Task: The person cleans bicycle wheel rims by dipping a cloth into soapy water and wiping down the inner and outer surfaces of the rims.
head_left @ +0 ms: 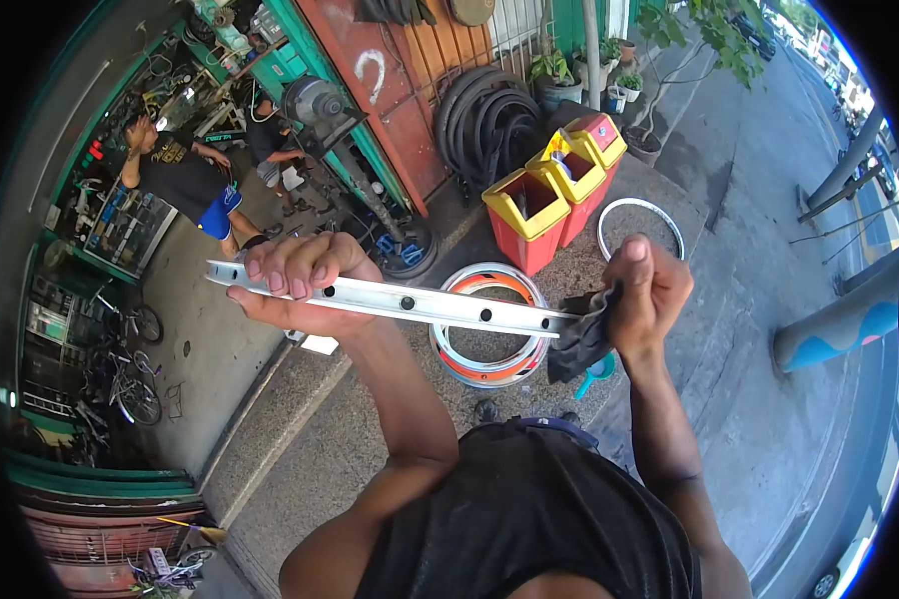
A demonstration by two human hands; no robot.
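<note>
Held up in front of me is a silver wheel rim (440,305), seen nearly edge-on with several dark holes along its face. My left hand (305,285) is closed around its left part, fingers over the top and thumb underneath. At the rim's right end, my right hand (651,299) grips a dark cloth (581,344) that hangs down and covers that end. Below, on the ground, lie silver and orange rims (445,351), partly hidden by the held one. Another silver rim (681,240) lies farther right.
Red bins with yellow lids (534,232) stand ahead, beside stacked black tires (484,125). A green dipper (597,371) sits near my feet. Two people (182,170) are in the workshop at left, near a bench machine (315,105). Bicycles (135,389) stand there too. A painted post (839,334) rises at right.
</note>
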